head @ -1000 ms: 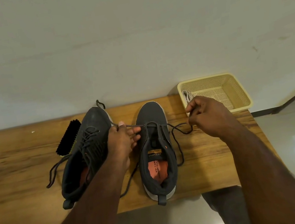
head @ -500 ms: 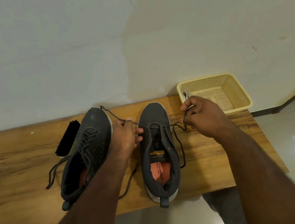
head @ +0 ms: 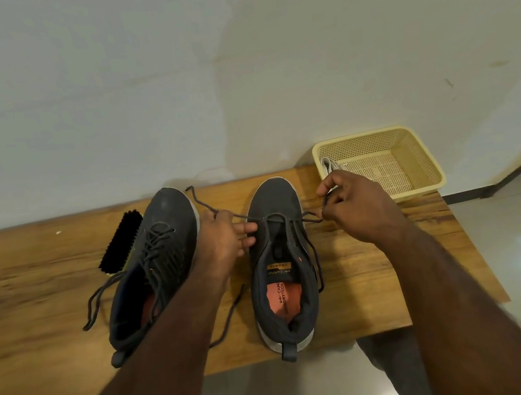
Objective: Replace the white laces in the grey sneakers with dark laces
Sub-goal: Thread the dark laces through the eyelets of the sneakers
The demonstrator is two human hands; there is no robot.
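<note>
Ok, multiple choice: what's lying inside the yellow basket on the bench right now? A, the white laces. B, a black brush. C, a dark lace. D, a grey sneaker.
A: the white laces lie bunched in the near-left corner of the yellow basket, while the black brush sits out on the bench beside the left sneaker.

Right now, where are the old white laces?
In the head view, the white laces lie in the near-left corner of the yellow basket at the bench's far right end, just beyond the right hand.
</note>
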